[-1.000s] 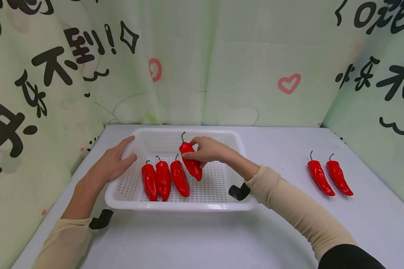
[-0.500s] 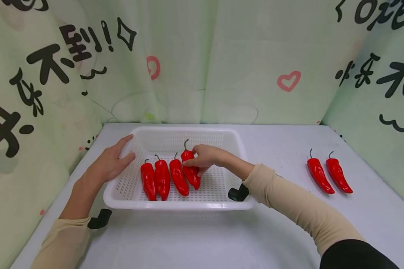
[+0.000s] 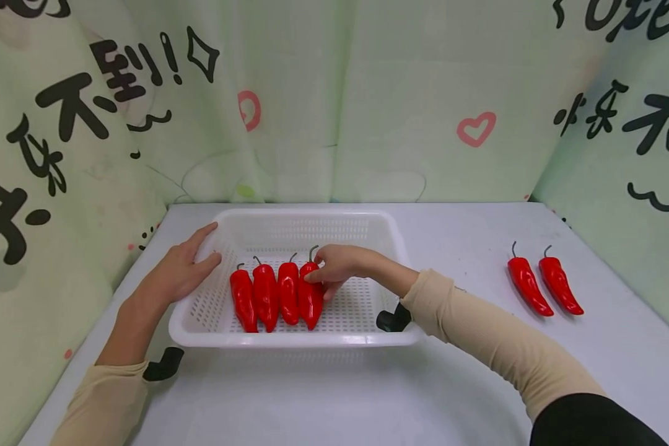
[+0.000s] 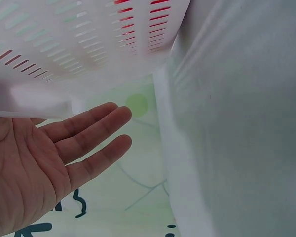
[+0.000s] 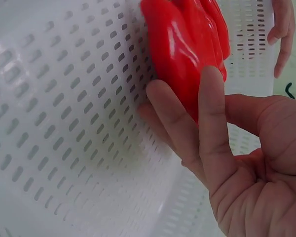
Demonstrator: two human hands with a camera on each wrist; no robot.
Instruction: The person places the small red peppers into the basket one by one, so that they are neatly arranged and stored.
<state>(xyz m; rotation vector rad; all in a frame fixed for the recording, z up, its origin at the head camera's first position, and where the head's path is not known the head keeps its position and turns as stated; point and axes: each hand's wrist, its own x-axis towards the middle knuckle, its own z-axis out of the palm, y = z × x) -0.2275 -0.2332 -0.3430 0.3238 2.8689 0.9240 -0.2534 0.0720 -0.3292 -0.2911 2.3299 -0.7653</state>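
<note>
In the head view a white perforated plastic basket (image 3: 290, 340) holds several red chili peppers, standing side by side and leaning toward its near wall. My right hand (image 3: 342, 267) pinches the rightmost pepper (image 3: 311, 305) near its stem end, thumb and fingers on either side; the right wrist view shows its fingertips against the red skin. Close beside it stands another pepper (image 3: 288, 294). My left hand (image 3: 178, 275) rests at the basket's left rim with fingers straight; the left wrist view shows the palm (image 4: 24, 177) and spread fingers beside the basket wall.
Two more red chili peppers (image 3: 528, 286) (image 3: 560, 285) lie on the white table (image 3: 457, 384) to the right of the basket. A pale green printed curtain (image 3: 401, 93) encloses the table at the back and sides.
My right hand has lowered the pepper it holds into the basket and brought it left against its neighbour, which has tilted more upright. The left hand keeps its place.
</note>
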